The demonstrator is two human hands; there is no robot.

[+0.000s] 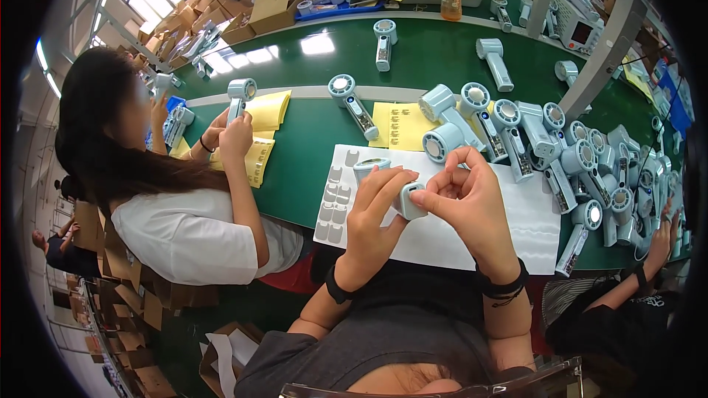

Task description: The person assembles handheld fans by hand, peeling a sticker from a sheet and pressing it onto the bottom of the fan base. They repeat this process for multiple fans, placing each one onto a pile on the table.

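Sticker-applying step: left hand (372, 210) steadies pale-blue handheld fan (408, 200), right hand (464, 195) pinches it; next needs precise sticker alignment.

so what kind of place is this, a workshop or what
Most likely a factory assembly or labelling line. A long green worktable carries a heap of identical light-blue handheld fans, both hands, left hand and right hand, hold one, and cardboard boxes stand around.

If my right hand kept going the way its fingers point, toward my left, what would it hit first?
Your right hand already pinches the small light-blue fan, so it would press that straight into your left hand, which grips the fan's other side. Nothing else seems to lie between, though depth is hard to judge.
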